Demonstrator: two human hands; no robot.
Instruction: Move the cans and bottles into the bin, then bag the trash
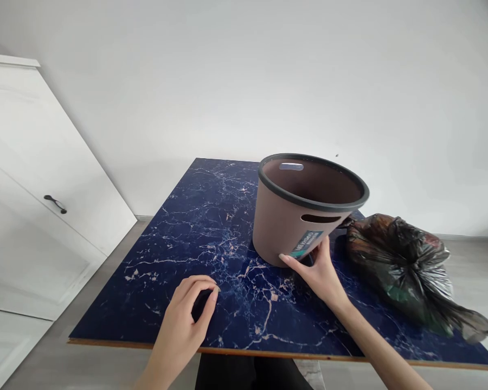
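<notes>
A brownish-pink trash can point(276, 222) with a dark rim, slot handles and a teal label stands tilted on the blue marbled table point(179, 233). My right hand point(319, 273) grips its lower right side, thumb on the front wall; the other fingers are partly hidden behind and below. Inside, the part of the can that I can see is bare. My left hand point(191, 303) hovers at the table's front edge, left of the can and apart from it. Its fingers curl to meet the thumb, and nothing shows between them.
A knotted black plastic bag point(406, 260), filled with things, lies on the table's right side, its tail over the edge. On the left stands a white cabinet point(36, 179) with a dark handle point(55, 204). A pale wall point(187, 81) rises behind.
</notes>
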